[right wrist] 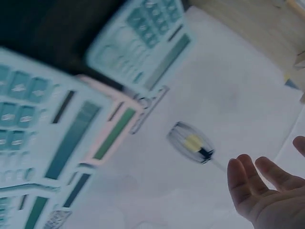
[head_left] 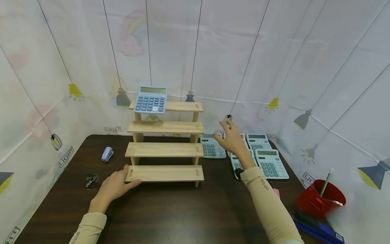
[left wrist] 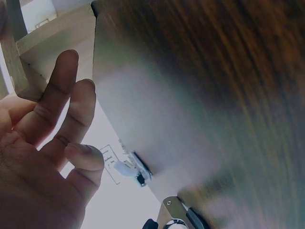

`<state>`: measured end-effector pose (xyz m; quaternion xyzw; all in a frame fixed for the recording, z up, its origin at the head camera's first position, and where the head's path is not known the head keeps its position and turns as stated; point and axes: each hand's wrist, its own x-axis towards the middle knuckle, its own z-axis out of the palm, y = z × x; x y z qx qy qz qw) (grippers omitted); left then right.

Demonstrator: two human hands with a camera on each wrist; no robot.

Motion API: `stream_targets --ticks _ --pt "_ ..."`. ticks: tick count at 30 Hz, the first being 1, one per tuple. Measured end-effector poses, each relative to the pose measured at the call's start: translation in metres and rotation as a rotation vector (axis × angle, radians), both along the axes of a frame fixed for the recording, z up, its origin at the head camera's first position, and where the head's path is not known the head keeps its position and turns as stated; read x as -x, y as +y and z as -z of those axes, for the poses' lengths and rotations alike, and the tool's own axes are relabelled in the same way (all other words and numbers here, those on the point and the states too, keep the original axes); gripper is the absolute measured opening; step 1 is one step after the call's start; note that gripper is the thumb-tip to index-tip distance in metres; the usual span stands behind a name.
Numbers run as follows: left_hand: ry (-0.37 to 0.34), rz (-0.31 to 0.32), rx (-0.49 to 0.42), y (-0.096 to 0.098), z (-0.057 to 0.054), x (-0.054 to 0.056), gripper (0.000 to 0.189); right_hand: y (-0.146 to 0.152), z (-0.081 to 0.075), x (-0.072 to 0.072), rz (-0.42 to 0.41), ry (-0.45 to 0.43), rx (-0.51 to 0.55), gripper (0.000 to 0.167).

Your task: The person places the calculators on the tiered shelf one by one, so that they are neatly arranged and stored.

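A four-step wooden display stand (head_left: 164, 173) stands on the dark table. My left hand (head_left: 113, 185) holds the left end of its lowest step, thumb along the front edge and index finger at the side. In the left wrist view the other fingers (left wrist: 78, 102) hang loosely bent beside the wood. A light blue calculator (head_left: 150, 99) leans on the top step at the left. My right hand (head_left: 232, 138) is raised, fingers spread and nothing in them, above several blue-green calculators (head_left: 271, 164) right of the stand. A pink-edged calculator (right wrist: 114, 125) lies among them.
Left of the stand are a small lilac stapler (head_left: 107, 154) and a black staple remover (head_left: 91, 180). At the right stand a red cup (head_left: 317, 200) with pens and, before it, a blue stapler (head_left: 320, 230). A patterned white curtain (head_left: 237, 51) hangs behind the table.
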<state>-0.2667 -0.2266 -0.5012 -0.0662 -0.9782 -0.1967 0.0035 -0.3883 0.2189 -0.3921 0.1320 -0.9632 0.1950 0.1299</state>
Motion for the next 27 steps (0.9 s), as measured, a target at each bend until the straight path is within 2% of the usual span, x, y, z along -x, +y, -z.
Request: stream_targets --ticks 7,14,22,27 --pt "-0.016 0.0 -0.002 0.0 -0.002 -0.001 0.108 0.04 0.033 -0.02 0.083 -0.054 0.006 0.069" --pt "-0.022 -0.005 -0.01 0.002 -0.003 -0.003 0.11 0.068 0.066 -0.035 0.18 -0.139 -0.071 0.075" --pt "-0.007 -0.005 -0.009 0.002 -0.003 -0.002 0.109 0.092 0.088 -0.046 0.248 -0.204 -0.117 0.079" --pt "0.0 -0.002 -0.011 0.002 -0.002 -0.004 0.107 0.103 0.096 -0.052 0.263 -0.245 -0.146 0.082"
